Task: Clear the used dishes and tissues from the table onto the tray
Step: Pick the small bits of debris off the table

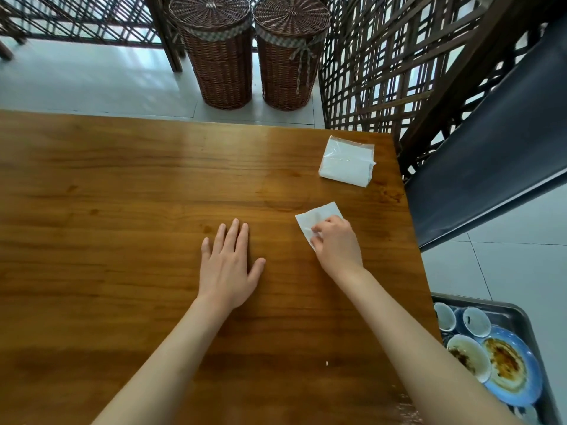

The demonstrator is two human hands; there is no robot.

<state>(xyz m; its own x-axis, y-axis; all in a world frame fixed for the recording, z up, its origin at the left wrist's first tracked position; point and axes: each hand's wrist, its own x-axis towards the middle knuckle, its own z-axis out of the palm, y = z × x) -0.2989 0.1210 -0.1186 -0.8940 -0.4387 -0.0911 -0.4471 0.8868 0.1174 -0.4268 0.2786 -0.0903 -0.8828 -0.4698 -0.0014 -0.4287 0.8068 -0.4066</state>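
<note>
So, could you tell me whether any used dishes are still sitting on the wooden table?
No, the wooden table holds only a tissue pack and a loose tissue, while the dirty bowls sit on the tray.

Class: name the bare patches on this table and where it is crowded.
Bare wood spreads left of the left hand to the table edge and beyond both hands. Crowded: the right edge with tissue pack, tissue under the right hand, and the full tray.

Left hand [227, 265] flat on table [122, 194], fingers fwd. Right hand [336, 242] just right of it, fingertips on tissue [316, 217]. Tissue pack [346, 162] beyond those fingers, near far-right corner. Tray [521, 320] w/ dishes [506, 363] off table's right edge, behind right hand.
</note>
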